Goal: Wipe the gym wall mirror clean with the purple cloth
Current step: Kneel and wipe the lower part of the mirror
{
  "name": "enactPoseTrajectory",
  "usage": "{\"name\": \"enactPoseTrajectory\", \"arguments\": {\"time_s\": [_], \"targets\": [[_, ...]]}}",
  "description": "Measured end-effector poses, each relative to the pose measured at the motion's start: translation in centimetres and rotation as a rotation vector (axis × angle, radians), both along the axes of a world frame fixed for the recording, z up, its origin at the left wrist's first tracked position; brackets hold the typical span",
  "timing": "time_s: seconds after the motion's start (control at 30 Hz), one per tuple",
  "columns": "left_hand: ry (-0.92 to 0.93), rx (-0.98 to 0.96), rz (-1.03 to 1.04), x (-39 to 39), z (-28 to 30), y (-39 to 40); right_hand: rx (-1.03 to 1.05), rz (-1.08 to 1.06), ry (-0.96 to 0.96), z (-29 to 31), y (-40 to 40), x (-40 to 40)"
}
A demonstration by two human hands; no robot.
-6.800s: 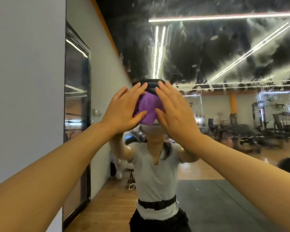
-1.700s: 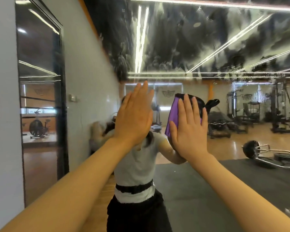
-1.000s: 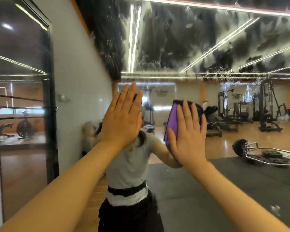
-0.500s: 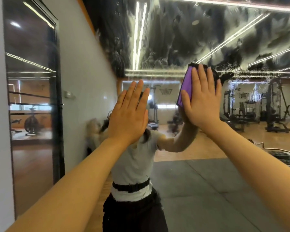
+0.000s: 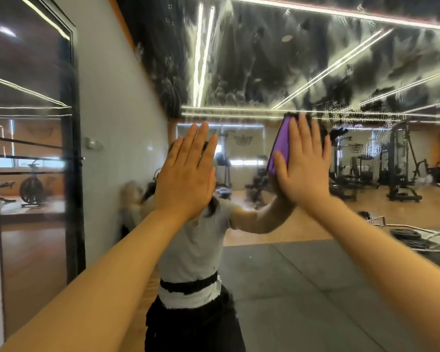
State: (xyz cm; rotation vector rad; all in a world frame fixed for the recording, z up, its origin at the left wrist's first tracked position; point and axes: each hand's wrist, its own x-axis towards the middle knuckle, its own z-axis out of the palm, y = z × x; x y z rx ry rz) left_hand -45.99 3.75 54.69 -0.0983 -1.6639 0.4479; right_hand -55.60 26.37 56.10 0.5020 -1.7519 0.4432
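Streaked gym wall mirror [image 5: 277, 59] ahead, hazy white smears across its upper part, clearer glass lower down. Right hand [image 5: 300, 163]: fingers [image 5: 306, 135] straight and together, pointing up, pressed flat over the purple cloth [image 5: 281, 146]; nothing curled round it. Cloth pinned between palm and glass, just under the smeared band, purple edge showing left of the fingers, dark trim at the top. Left hand [image 5: 187, 174]: fingers straight and close together, pointing up, holding nothing; flat toward the glass, contact impossible to tell. Both forearms bare, reaching up from the lower corners. Reflected between and below the hands: torso in a grey top with a black belt. Farther out in the reflection: dark floor mat [image 5: 302, 288], wooden floor, weight machines [image 5: 399, 168] at right. Left of the mirror: white wall and a dark-framed glass door [image 5: 33, 148].
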Motion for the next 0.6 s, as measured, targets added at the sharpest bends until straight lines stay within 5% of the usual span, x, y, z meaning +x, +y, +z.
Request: {"name": "enactPoseTrajectory", "arguments": {"time_s": [0.17,0.43,0.6], "targets": [[-0.003,-0.004,-0.005,-0.3,-0.1,-0.1,-0.022,0.011,0.001,4.3,1.1,-0.5],[-0.014,-0.001,-0.007,-0.4,-0.2,-0.2,-0.068,0.017,0.008,-6.0,0.4,-0.3],[0.004,-0.012,-0.023,-0.3,-0.1,0.0,-0.048,0.000,-0.045,-7.4,0.4,0.2]]}}
